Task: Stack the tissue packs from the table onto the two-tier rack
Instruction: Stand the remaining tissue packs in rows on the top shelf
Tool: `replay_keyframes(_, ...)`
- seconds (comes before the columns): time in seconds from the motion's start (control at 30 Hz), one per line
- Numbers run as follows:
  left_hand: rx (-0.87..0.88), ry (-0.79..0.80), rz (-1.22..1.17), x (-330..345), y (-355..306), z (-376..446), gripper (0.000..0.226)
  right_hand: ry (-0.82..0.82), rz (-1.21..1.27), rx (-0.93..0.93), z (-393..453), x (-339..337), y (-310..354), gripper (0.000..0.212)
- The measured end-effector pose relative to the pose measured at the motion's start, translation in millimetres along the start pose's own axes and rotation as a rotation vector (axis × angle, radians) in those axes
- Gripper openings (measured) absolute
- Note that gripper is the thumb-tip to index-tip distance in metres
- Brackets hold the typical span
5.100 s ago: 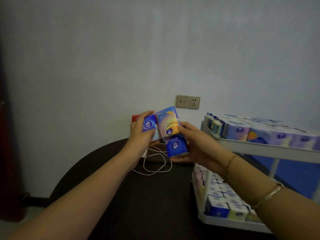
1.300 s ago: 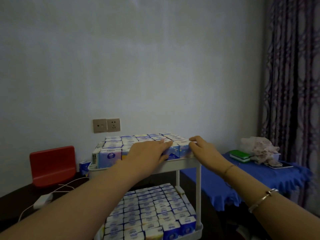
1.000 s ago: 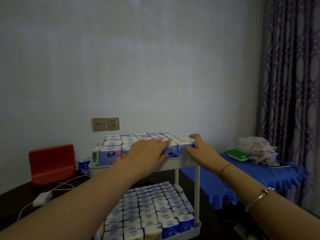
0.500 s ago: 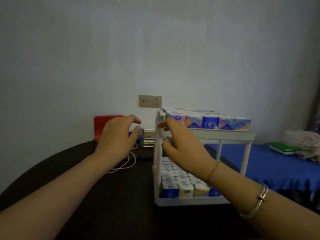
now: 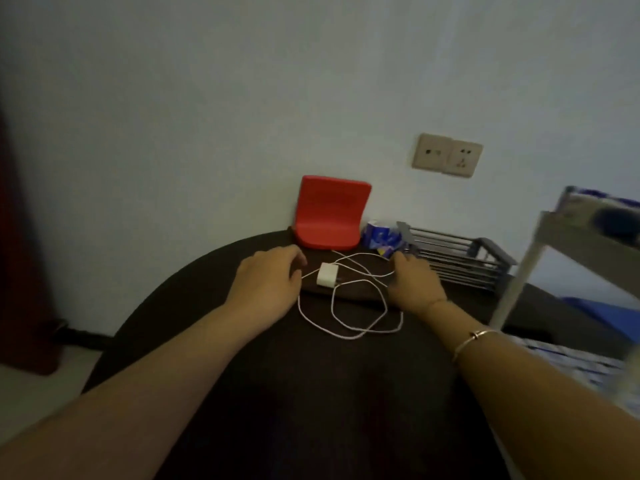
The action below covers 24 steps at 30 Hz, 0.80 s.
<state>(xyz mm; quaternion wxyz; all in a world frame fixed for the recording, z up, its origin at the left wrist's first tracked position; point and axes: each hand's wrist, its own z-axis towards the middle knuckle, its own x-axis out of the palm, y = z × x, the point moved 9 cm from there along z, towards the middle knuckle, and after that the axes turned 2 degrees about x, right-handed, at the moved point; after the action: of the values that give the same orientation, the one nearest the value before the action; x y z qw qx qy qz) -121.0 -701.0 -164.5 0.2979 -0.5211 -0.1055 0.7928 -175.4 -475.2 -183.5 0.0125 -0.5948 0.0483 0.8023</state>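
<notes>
Your left hand (image 5: 268,277) now hangs low over the dark round table (image 5: 284,393), fingers loosely curled and holding nothing; half a second ago it was raised at the height of the red stand. Just right of it lies the white charger plug (image 5: 327,275), its white cable (image 5: 349,306) looping across the tabletop between your hands. Behind the plug, the red plastic stand (image 5: 330,216) is upright against the wall. Beside its right edge sit the remaining blue tissue packs (image 5: 381,238), touching the end of a grey wire basket (image 5: 453,258). Your right hand (image 5: 414,282) has left the rack and reaches toward those packs, fingertips close to them; whether they touch cannot be told, and it grips nothing. The wall socket (image 5: 446,155) is above. The two-tier rack (image 5: 588,244), central before, now sits blurred at the right edge, its top tier carrying tissue packs.
</notes>
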Motion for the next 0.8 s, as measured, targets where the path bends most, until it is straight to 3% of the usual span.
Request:
replay_keyframes(0.2,-0.011,0.193,-0.029,82,60,108,0.022,0.010,-0.160,-0.043,135,57,-2,0.043)
replay_keyframes(0.3,-0.012,0.325,-0.017,101,65,148,0.022,0.089,-0.176,-0.054,176,74,-5,0.045)
replay_keyframes(0.47,0.002,0.390,-0.097,107,46,219,0.022,0.138,-0.189,-0.089,232,69,-20,0.039)
replay_keyframes(0.63,0.031,0.480,-0.168,151,10,285,0.037,0.380,-0.430,-0.139,279,83,-57,0.070)
replay_keyframes(0.8,0.031,0.601,-0.230,221,-20,333,0.057,0.449,-0.520,-0.310,302,108,-62,0.081)
